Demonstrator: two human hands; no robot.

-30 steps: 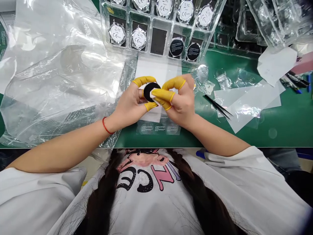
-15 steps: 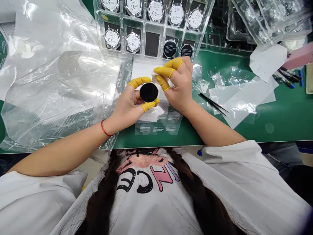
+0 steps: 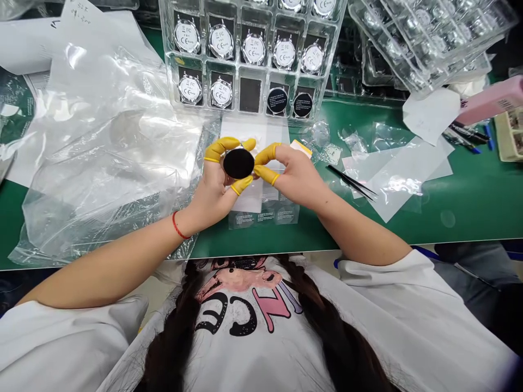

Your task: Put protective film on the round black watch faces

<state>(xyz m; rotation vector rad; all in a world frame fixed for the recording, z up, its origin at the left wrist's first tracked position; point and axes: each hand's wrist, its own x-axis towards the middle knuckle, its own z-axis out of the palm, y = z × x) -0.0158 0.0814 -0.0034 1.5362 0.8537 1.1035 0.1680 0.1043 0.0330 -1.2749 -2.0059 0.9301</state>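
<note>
A watch head with a round black face [image 3: 238, 164] is tilted up toward me between both hands. My left hand [image 3: 218, 182], in yellow finger cots, curls its fingers and thumb around the left side and rim. At the right edge, the thumb and forefinger of my right hand [image 3: 292, 173] pinch the side of the watch head; its other fingers are partly hidden behind. Beneath the hands lie white paper [image 3: 250, 203] and a clear sheet of printed round films [image 3: 266, 218]. Beyond them, a clear compartment tray [image 3: 163, 60] holds watch heads, most showing white backs, two showing black printed faces.
Crumpled clear plastic [image 3: 118, 179] spreads over the left of the green table [image 3: 433, 218]. To the right lie black tweezers [image 3: 351, 182], translucent sheets [image 3: 394, 188], pens [image 3: 466, 136] and a pink bottle [image 3: 490, 103]. More clear trays [image 3: 433, 43] are stacked at the back right.
My right hand has come down from above the watch head to its right edge, and its fingers now touch it. The watch head has moved slightly left. My view has shifted a little.
</note>
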